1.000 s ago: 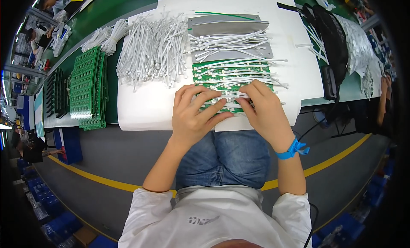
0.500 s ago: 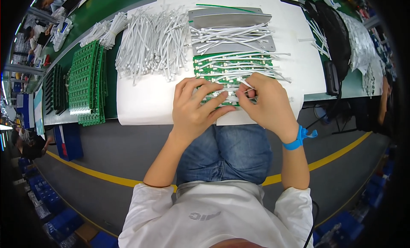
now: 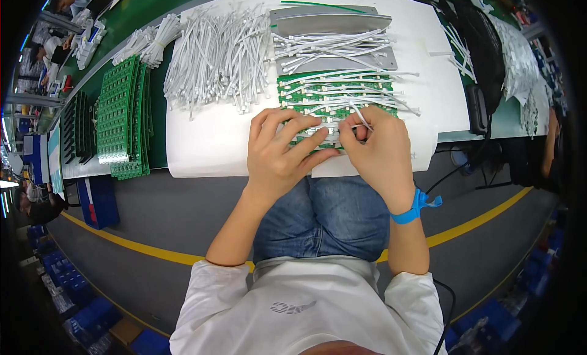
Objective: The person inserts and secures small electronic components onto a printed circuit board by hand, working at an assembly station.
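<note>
Your right hand (image 3: 380,148) pinching a thin white cable (image 3: 361,115) over the green rectangular circuit board (image 3: 293,79) before you, your left hand (image 3: 275,148) curved with fingertips at its near part, any grip there impossible to tell, white cables across the board, a grey metal plate (image 3: 327,25) beyond.

Paper (image 3: 208,144) lies open leftward, piled cables (image 3: 217,62) block ahead.

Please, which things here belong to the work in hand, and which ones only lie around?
Seem to belong:
- green board under the left hand
- white cable in the right hand
- cable pile, probably

Seem just lying around:
- black bag
- blue bin
</note>
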A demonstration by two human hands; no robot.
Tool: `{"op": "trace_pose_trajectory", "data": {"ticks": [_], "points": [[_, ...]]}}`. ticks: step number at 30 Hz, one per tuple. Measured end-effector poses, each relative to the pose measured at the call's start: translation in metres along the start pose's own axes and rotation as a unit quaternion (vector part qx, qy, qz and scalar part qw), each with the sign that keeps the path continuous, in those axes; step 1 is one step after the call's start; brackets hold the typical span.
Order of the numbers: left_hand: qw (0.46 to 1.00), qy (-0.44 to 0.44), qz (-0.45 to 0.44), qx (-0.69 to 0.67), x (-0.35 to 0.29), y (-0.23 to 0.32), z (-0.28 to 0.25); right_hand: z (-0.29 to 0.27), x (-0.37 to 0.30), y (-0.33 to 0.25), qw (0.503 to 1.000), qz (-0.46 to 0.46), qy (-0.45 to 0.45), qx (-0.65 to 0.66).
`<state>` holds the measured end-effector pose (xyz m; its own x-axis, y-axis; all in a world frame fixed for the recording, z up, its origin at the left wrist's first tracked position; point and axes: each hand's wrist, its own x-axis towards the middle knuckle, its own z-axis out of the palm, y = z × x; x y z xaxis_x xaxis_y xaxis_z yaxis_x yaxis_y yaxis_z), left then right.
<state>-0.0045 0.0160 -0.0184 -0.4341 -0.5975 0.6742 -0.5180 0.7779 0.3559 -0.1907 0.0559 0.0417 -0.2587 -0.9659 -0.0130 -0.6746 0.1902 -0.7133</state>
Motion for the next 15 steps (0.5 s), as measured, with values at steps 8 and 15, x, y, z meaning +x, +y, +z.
{"op": "trace_pose_trajectory", "data": {"ticks": [8,15], "points": [[1.0,-0.002,0.005,0.008,0.002,0.0,-0.002,0.005,-0.004,-0.001,0.996,-0.079,0.025,-0.037],[1.0,0.0,0.004,0.004,0.0,0.0,0.001,0.009,-0.004,0.008,0.997,-0.068,0.024,0.006]]}}
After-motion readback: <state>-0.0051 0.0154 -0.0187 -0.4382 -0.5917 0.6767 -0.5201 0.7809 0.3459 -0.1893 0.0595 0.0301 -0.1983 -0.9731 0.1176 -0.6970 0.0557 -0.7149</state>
